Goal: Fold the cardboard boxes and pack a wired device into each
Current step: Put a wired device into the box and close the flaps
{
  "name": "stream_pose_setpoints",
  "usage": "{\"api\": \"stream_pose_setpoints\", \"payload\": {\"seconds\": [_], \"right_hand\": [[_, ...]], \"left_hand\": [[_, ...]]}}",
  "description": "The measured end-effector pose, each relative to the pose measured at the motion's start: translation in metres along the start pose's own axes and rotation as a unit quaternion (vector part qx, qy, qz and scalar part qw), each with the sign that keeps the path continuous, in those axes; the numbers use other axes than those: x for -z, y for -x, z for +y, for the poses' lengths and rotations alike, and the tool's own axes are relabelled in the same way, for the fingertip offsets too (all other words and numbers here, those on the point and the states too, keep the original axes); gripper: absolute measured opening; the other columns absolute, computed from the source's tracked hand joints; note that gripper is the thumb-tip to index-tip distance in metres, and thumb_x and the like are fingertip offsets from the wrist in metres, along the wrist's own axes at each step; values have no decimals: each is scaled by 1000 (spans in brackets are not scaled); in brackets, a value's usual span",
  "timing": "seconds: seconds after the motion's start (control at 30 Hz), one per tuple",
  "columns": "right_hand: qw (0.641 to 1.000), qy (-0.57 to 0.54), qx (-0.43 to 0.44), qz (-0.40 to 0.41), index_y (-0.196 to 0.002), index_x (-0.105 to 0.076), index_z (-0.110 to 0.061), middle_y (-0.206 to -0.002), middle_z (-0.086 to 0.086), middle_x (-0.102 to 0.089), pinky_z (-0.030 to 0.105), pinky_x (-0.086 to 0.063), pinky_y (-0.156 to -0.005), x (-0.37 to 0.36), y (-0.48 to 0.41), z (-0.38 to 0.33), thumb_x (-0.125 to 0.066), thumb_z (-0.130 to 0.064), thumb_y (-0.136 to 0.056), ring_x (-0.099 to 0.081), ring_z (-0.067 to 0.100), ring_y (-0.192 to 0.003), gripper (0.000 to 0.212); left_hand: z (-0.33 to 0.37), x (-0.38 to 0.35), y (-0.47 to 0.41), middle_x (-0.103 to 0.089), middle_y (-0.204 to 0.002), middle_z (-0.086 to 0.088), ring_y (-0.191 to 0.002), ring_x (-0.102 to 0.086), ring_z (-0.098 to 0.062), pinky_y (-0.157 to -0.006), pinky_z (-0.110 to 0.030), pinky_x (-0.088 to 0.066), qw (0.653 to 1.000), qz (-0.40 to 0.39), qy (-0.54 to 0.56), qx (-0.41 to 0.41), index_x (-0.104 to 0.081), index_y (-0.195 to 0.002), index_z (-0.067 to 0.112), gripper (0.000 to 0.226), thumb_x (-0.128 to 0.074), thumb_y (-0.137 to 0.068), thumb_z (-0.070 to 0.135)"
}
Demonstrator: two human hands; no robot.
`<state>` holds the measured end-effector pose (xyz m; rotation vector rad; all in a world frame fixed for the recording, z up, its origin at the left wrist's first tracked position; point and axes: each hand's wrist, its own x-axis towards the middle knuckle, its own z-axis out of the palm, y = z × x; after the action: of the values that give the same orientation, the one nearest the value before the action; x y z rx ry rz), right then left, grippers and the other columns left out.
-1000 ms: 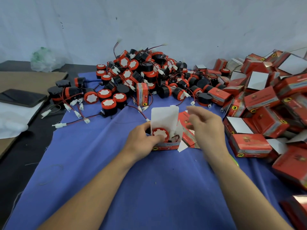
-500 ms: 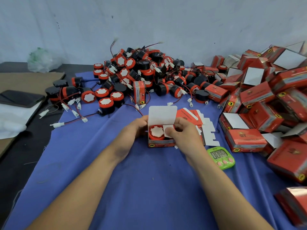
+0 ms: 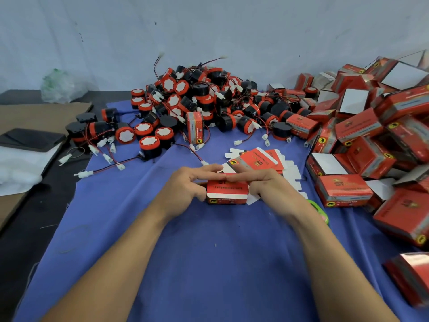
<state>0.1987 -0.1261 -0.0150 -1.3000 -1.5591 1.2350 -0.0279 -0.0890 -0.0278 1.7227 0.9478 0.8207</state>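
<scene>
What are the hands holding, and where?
The red box: the left hand grips its left end; the right hand presses straight fingers on its lid.

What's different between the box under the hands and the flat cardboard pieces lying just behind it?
The box is folded up into a block; the flat cardboard pieces lie unfolded, white tabs spread. The left hand and right hand rest on the box; no hand holds the flat cardboard pieces. Both show the same red print with a yellow emblem.
</scene>
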Motion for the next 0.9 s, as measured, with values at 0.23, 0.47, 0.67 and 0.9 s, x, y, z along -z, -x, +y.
{"api": "stream_pose_setpoints", "payload": {"seconds": [0.23,0.47,0.67,0.9], "right_hand": [[992,122,30,15,-124,-72,-44,-159,-23,-38,31,-51,-104,0,11,5,-82,-12,-80,-42,-13,-135,56],[994,98,43,20,-115,-76,-45,-148,-21,-53,29,-40,-114,3,8,4,-74,-10,-91,-35,-18,-137,43],[998,49,20,35,-110,-78,-47,-150,-21,-51,40,-39,-118,-2,11,3,-72,-8,-90,-35,-12,-141,44],[986,122,42,109,-111,-80,-37,-140,-15,-63,19,-47,-106,-9,18,3,-73,-9,-92,-51,-6,-132,34]], "left_hand": [[-9,-1,4,-61,-126,41,-129,-49,19,-107,-12,-42,987,32,-155,-40,-73,-124,41,46,-88,-82,27],[-6,-5,3,-70,-113,35,-119,-54,22,-91,0,-42,980,81,-173,-64,-73,-109,55,34,-81,-90,29],[-7,-5,6,-69,-122,32,-126,-51,19,-100,-3,-41,986,52,-147,-58,-78,-116,43,25,-78,-92,35],[-3,-10,5,-68,-112,41,-122,-53,21,-98,-5,-41,995,59,-81,-19,-79,-98,53,27,-67,-101,29]]}}
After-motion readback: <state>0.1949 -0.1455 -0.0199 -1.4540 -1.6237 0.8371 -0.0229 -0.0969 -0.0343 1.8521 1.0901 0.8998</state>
